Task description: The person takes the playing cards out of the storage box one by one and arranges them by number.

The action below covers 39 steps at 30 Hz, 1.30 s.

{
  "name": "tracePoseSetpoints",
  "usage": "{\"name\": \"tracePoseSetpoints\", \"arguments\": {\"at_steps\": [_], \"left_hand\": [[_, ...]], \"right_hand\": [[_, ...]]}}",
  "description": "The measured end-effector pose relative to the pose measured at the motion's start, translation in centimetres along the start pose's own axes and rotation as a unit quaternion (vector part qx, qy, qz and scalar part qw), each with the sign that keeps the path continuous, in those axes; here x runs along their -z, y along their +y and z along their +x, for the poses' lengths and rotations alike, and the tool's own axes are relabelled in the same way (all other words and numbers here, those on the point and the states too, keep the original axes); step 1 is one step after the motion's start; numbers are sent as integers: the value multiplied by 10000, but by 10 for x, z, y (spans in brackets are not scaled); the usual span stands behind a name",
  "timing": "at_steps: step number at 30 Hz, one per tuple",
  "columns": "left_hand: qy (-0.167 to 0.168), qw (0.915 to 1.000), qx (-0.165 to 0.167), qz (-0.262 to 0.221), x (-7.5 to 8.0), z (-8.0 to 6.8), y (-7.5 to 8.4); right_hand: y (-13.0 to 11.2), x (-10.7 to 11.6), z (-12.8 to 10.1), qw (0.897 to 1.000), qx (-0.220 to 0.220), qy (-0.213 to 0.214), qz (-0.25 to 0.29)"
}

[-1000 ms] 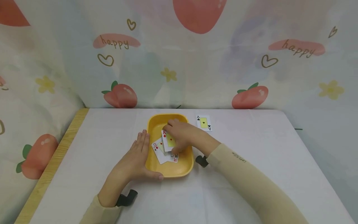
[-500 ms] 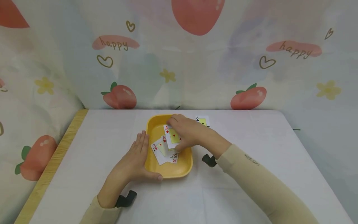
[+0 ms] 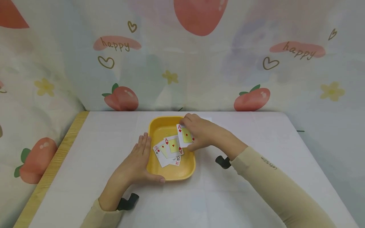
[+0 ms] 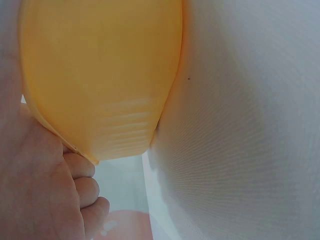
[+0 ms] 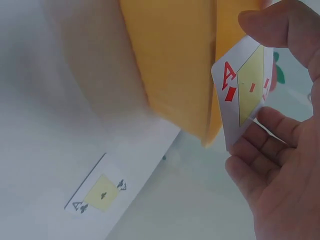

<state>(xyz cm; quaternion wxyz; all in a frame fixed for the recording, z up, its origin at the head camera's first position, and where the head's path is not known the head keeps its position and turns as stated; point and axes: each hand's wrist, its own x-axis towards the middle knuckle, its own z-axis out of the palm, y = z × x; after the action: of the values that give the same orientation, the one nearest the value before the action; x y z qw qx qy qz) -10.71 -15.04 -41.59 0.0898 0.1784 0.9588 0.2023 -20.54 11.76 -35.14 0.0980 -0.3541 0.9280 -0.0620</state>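
Note:
My right hand pinches an ace of diamonds playing card between thumb and fingers, over the right rim of a yellow tray. The right wrist view shows this card tilted beside the tray's wall. Inside the tray lie several overlapping cards, with an ace of hearts on top and a two of diamonds partly under it. My left hand rests against the tray's left side, fingers straight and thumb along the near rim. An ace of clubs lies on the table, mostly hidden in the head view.
The table has a white cloth, with a bare wooden edge at the left. A patterned curtain stands behind and at the sides. Black wrist mounts sit below each hand.
My right hand has lifted the ace of diamonds off the pile and carried it right to the tray's rim, uncovering the ace of hearts. The left hand has stayed at the tray.

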Motion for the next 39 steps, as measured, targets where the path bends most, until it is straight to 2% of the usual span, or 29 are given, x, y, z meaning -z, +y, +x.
{"name": "tracePoseSetpoints", "arguments": {"at_steps": [10,17,28,39], "left_hand": [[-43,9999,92,-30,-2,0,-1],[-27,9999,83,-87,-2,-1,-1],[-22,10000,45,-29,-2,0,0],[-26,9999,98,-62,-2,1,0]], "right_hand": [[20,-1,-12,9998,-132,120,2],[31,-1,-20,9990,-429,107,-31],[52,-1,-30,9974,-652,229,-192],[80,-11,-38,9942,-1057,79,-192]]}}
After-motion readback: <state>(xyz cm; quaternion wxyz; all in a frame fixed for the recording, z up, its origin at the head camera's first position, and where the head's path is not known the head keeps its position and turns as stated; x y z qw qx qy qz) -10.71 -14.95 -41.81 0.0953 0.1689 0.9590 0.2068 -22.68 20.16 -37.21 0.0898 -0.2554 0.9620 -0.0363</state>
